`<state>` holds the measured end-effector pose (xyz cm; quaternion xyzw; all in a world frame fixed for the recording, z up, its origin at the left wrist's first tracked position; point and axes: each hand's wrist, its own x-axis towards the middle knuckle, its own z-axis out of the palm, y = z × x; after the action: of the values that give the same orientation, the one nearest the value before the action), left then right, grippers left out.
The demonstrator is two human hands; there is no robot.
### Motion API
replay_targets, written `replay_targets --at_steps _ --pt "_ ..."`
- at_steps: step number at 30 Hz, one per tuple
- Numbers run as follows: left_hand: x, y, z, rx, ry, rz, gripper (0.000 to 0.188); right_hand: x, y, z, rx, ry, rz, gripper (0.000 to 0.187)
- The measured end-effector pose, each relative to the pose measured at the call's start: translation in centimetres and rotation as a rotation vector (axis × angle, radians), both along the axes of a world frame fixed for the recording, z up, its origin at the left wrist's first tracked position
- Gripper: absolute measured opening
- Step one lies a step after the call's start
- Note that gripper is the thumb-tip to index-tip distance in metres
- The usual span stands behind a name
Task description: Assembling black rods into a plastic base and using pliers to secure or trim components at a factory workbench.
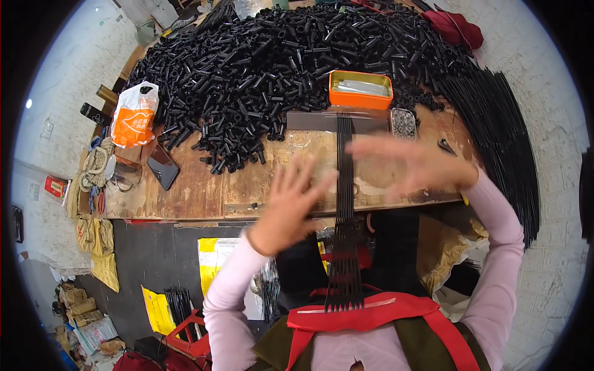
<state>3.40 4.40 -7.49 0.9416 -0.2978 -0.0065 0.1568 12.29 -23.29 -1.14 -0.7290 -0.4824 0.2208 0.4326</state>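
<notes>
Flat across the wooden workbench (204, 191) toward the lap, a row of thin black rods (344, 204), likely light, springy, prone to rolling, best pinched mid-length; left hand (291, 207) and right hand (411, 162) spread wide just above, gripping nothing.

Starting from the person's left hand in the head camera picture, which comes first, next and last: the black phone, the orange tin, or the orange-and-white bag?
Measured from the left hand:
1. Black phone, flat on the wooden table, to the hand's left.
2. Orange tin, up and to the right, at the edge of the pile of black tubes.
3. Orange-and-white bag, at the table's far left edge.
</notes>
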Motion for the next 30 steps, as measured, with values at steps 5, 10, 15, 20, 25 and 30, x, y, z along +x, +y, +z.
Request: replay_targets --at_steps 5,10,15,20,25,30 --pt "9.8 -4.4 -3.0 -0.259 -0.224 -0.195 0.061 -9.0 2.2 -7.4 0.052 0.109 -0.048 0.053" --pt "14.2 -4.8 -9.1 -0.482 -0.238 -0.363 0.033 -9.3 2.6 -4.2 0.050 -0.010 -0.304 0.025" --pt "9.3 -4.4 -7.0 -0.935 0.351 0.018 0.052 -7.5 3.9 11.5 0.261 -0.058 -0.326 0.025" --pt "-4.5 -8.2 2.7 -1.309 0.880 -0.201 0.040 -8.0 3.0 17.4 0.406 0.150 -0.451 0.030" --pt "-8.5 -8.8 3.7 -1.185 0.601 -0.164 0.030 -11.0 4.1 19.4 0.158 -0.304 -0.496 0.033" --pt "-4.9 -5.0 3.5 -0.902 0.067 0.146 0.021 -13.4 2.7 15.8 -0.407 -1.290 -0.836 0.030"
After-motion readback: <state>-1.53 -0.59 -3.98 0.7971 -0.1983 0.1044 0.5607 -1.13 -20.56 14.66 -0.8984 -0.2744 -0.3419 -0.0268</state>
